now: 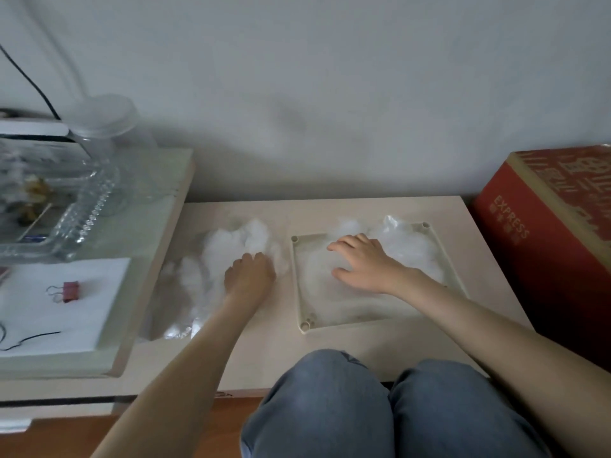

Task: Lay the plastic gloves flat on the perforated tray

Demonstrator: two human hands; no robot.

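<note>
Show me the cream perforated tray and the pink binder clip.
cream perforated tray [296, 282], head view, bare left rim.
pink binder clip [71, 290], head view, pink body.

1. Perforated tray [297, 279]: cream plastic, roughly square, with a raised rim and small round posts at the corners. It lies flat on the table, slightly skewed. Its holes cannot be made out.
2. Spread gloves [406, 252]: thin, clear, crinkled film covering the tray floor, bunched at the far rim and spilling over it.
3. Glove heap [228, 246]: a crumpled, whitish-translucent pile on the table just left of the tray.
</note>
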